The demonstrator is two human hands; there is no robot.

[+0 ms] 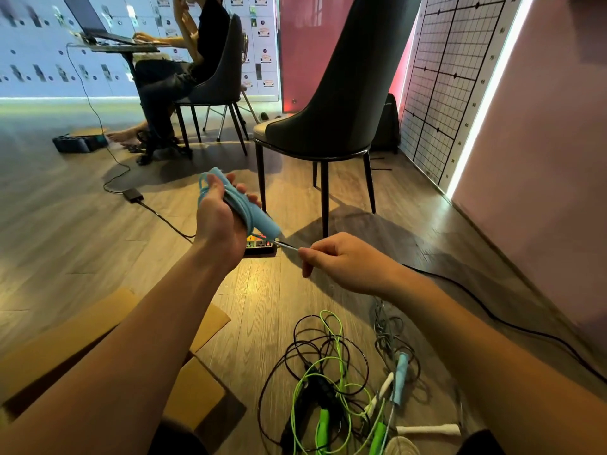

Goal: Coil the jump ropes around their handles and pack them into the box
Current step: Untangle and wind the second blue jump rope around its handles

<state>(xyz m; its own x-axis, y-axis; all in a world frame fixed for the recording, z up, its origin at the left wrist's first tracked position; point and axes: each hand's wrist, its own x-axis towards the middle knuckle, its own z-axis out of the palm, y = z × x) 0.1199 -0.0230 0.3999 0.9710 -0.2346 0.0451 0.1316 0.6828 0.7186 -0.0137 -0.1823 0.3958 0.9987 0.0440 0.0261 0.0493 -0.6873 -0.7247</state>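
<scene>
My left hand (218, 213) grips a pair of light blue jump rope handles (259, 220) with blue cord wound round them. My right hand (341, 259) pinches the free end of that cord (287, 246), pulled taut away from the handles. On the floor below lie tangled ropes: a green rope (338, 353) with green handles (323, 425), a black rope (295, 349), another blue handle (401, 377) and white handles (427, 430). The open cardboard box (82, 330) sits at lower left, partly behind my left arm.
A dark chair (335, 126) stands just ahead. A power strip (261, 247) and black cables (492, 316) lie on the wooden floor. A person sits at a laptop table (124, 47) far left. A pink wall runs along the right.
</scene>
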